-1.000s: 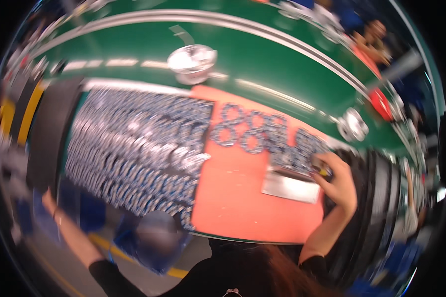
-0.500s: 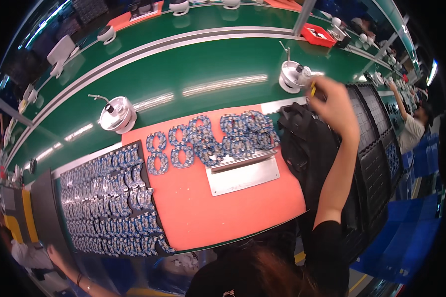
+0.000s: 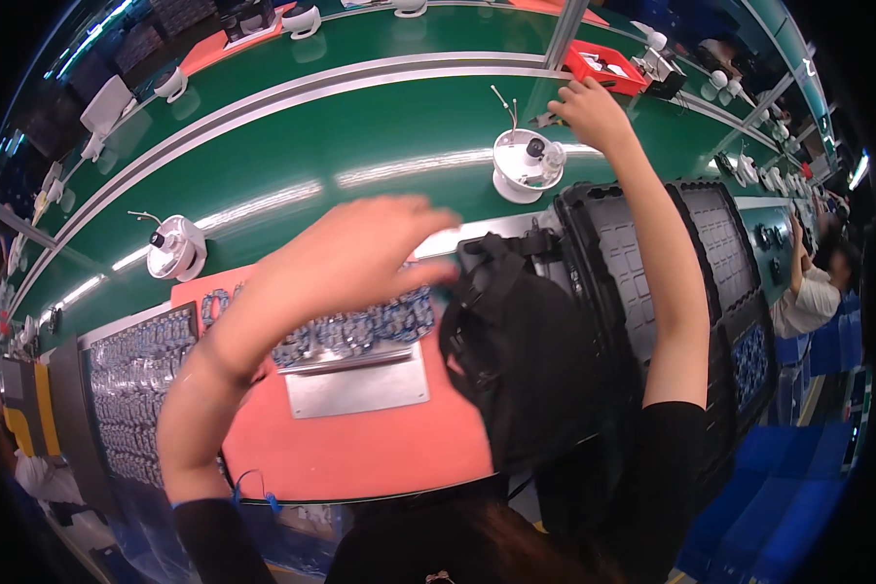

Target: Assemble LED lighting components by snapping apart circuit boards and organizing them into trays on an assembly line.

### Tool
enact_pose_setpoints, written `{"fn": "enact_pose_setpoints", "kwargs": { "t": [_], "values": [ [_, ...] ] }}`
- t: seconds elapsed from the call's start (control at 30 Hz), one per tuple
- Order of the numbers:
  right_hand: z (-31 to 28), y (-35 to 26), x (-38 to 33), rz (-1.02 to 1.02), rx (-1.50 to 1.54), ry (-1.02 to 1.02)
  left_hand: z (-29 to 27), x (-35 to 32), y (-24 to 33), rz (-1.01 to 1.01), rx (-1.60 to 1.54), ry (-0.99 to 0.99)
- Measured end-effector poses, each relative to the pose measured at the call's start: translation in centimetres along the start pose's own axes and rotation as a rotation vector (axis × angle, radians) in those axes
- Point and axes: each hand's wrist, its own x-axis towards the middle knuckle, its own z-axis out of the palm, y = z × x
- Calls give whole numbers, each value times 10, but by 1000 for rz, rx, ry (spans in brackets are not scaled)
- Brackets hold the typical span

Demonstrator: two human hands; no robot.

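Left hand [image 3: 365,248] mid-frame, blurred, thumb spread wide, above circuit boards [image 3: 360,327]. Right hand [image 3: 594,114] upper right, fingers loosely curled beside pliers [image 3: 547,120]; can't tell if gripping. 1 white housing [image 3: 516,181] just below.

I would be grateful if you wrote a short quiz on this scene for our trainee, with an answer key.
1. Which of the person's hands is nearer the red tray?
2. True or false: the black bag lies to the right of the metal plate.
3. What is piled along the plate's far edge? A) white cups B) blue circuit boards C) yellow cloths

Key: 1. The right hand. 2. True. 3. B.
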Motion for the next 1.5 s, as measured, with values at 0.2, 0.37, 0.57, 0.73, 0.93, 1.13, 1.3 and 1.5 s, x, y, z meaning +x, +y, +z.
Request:
{"fn": "enact_pose_setpoints", "kwargs": {
  "t": [0.2,0.37,0.57,0.73,0.93,1.13,1.3,1.5],
  "values": [
    [49,4,9,-195,15,59,98,182,-63,-32,113,392],
    [66,10,2,-189,40,97,131,244,-85,-58,123,366],
    [76,14,-11,-150,41,114,144,272,-82,-42,-19,370],
    [80,17,-11,-204,-42,124,157,287,-78,-9,-42,462],
    [73,17,-2,-226,-158,-74,161,303,-87,58,-71,528],
    [81,25,-17,-111,-57,-38,157,308,-77,12,6,690],
    [18,31,-8,0,17,70,124,249,-68,57,-306,799],
    [-78,-2,29,-42,241,310,29,67,-81,-102,-654,538]
  ]
}}
